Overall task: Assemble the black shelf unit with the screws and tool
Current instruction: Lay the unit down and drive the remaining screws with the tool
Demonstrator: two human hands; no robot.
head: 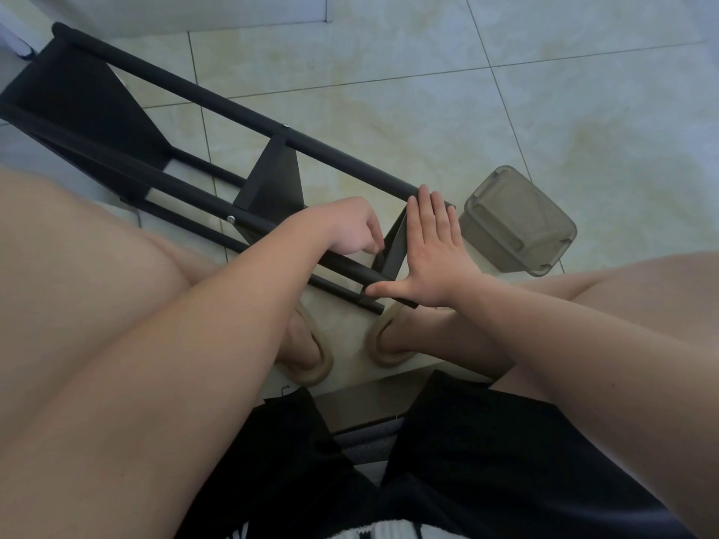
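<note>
- While the shelf unit [218, 107] lies on its side on the tiled floor [428, 91] between the knees, head view: right hand [432, 254] flat, fingers straight, pressing the end panel [395, 243].
- Left hand [358, 231] curled at the panel-to-pole joint; can't tell if it pinches a screw or tool.
- Risk: panel looks hand-braced only. Ease off and holes misalign, screw cross-threads.
- Risk: a fumbled screw rolls across the tile; grey box [517, 221] sits just beside, not under.
</note>
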